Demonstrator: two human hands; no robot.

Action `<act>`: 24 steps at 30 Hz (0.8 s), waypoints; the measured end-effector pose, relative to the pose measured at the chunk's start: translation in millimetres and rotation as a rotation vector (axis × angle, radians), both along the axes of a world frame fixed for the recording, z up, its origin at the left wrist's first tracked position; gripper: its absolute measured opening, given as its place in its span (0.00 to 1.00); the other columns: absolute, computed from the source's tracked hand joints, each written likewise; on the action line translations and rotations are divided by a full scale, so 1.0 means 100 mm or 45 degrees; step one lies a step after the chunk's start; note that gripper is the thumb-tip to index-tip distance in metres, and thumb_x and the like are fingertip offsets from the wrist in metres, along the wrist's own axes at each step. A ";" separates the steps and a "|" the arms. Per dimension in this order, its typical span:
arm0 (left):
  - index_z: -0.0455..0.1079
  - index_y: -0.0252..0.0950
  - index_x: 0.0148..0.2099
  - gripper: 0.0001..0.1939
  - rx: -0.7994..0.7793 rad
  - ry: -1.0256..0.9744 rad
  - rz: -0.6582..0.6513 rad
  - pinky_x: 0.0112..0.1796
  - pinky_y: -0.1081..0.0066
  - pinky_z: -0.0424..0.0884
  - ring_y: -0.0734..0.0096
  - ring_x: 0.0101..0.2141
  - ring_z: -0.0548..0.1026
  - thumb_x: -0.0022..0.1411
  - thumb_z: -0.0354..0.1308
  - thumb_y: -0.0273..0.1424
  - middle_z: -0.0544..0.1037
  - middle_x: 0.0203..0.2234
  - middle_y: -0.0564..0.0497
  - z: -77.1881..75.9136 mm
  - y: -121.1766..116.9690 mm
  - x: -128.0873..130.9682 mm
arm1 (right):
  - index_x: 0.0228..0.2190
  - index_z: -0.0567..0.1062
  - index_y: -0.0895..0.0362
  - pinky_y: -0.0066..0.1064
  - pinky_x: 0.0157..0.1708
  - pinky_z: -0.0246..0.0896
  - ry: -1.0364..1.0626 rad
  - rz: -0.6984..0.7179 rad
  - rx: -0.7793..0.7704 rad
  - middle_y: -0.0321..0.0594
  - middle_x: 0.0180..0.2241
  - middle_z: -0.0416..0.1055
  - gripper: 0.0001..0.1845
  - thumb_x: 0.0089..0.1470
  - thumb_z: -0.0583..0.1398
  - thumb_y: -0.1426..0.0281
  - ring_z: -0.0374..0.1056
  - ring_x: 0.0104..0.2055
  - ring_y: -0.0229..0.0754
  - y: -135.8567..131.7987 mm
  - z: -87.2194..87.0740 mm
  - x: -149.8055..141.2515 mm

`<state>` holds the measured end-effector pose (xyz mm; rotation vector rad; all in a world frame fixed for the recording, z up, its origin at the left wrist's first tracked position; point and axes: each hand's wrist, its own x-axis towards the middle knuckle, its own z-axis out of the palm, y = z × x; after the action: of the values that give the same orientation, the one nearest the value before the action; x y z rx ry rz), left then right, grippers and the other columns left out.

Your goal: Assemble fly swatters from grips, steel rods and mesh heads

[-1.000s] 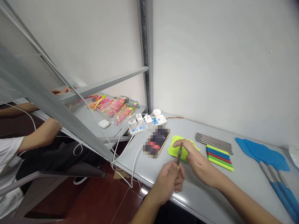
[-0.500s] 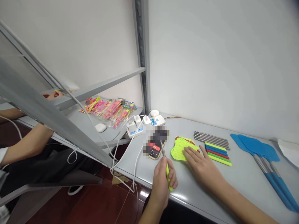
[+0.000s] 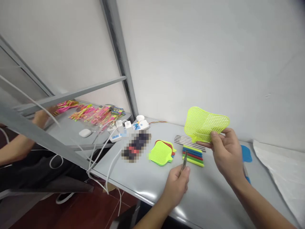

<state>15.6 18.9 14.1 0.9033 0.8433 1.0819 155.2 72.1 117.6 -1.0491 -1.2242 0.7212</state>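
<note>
My right hand (image 3: 225, 152) is raised above the grey table (image 3: 209, 197) and pinches a yellow-green mesh swatter head (image 3: 205, 124) by its lower edge. My left hand (image 3: 177, 184) is closed around a thin metal rod (image 3: 185, 159) that points up. A stack of swatter heads (image 3: 162, 153), yellow-green on top with red beneath, lies flat just left of the rod. Coloured handle grips (image 3: 193, 156) and several metal rods (image 3: 188, 142) lie side by side between my hands.
A blurred phone (image 3: 135, 147) and a white power strip (image 3: 130, 128) with chargers and trailing cables sit at the table's left end. Blue swatter parts (image 3: 246, 155) lie behind my right hand. Another person's arm (image 3: 14, 149) is at a neighbouring table with bright pink packets (image 3: 95, 113).
My right hand has lifted one yellow-green head off the stack and up into the air. My left hand turned the rod upright. The camera has swung to the right.
</note>
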 end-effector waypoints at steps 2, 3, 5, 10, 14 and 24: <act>0.55 0.37 0.24 0.23 0.077 0.122 0.057 0.21 0.75 0.52 0.80 0.18 0.55 0.63 0.53 0.47 0.57 0.16 0.59 0.00 0.04 0.21 | 0.40 0.64 0.50 0.36 0.33 0.73 0.151 0.122 -0.045 0.39 0.40 0.75 0.10 0.60 0.57 0.60 0.73 0.37 0.42 -0.01 0.06 0.12; 0.55 0.37 0.24 0.23 0.111 0.182 0.086 0.22 0.75 0.52 0.79 0.19 0.56 0.63 0.52 0.47 0.57 0.16 0.59 0.00 0.05 0.30 | 0.40 0.64 0.50 0.36 0.34 0.73 0.180 0.159 -0.069 0.39 0.40 0.75 0.10 0.60 0.57 0.60 0.73 0.37 0.42 -0.02 0.07 0.17; 0.56 0.36 0.23 0.23 0.168 0.291 0.113 0.24 0.74 0.53 0.78 0.20 0.56 0.64 0.52 0.46 0.59 0.16 0.58 0.01 0.05 0.43 | 0.40 0.64 0.51 0.35 0.34 0.73 0.203 0.217 -0.118 0.39 0.39 0.75 0.10 0.60 0.57 0.60 0.73 0.38 0.42 -0.06 0.05 0.27; 0.57 0.37 0.23 0.23 0.310 0.429 0.112 0.26 0.73 0.53 0.76 0.22 0.57 0.66 0.50 0.45 0.59 0.16 0.57 0.03 0.02 0.54 | 0.40 0.65 0.51 0.34 0.34 0.72 0.207 0.250 -0.144 0.41 0.40 0.75 0.11 0.59 0.57 0.60 0.73 0.40 0.44 -0.18 -0.06 0.43; 0.56 0.37 0.23 0.23 0.323 0.457 0.101 0.26 0.73 0.53 0.75 0.22 0.57 0.66 0.48 0.45 0.60 0.16 0.57 0.00 0.02 0.51 | 0.43 0.65 0.50 0.36 0.35 0.71 0.225 0.182 -0.092 0.41 0.40 0.75 0.11 0.60 0.57 0.61 0.73 0.40 0.44 -0.26 -0.09 0.45; 0.55 0.37 0.25 0.22 0.240 0.331 -0.010 0.25 0.73 0.51 0.76 0.21 0.55 0.66 0.48 0.45 0.56 0.16 0.59 -0.06 0.02 0.49 | 0.42 0.65 0.49 0.35 0.35 0.69 0.203 0.011 0.010 0.40 0.37 0.75 0.08 0.60 0.57 0.63 0.72 0.40 0.43 -0.37 -0.10 0.27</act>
<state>64.6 20.8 7.8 1.2237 0.9609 1.0633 182.5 34.9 107.6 -0.9610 -1.0939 0.7910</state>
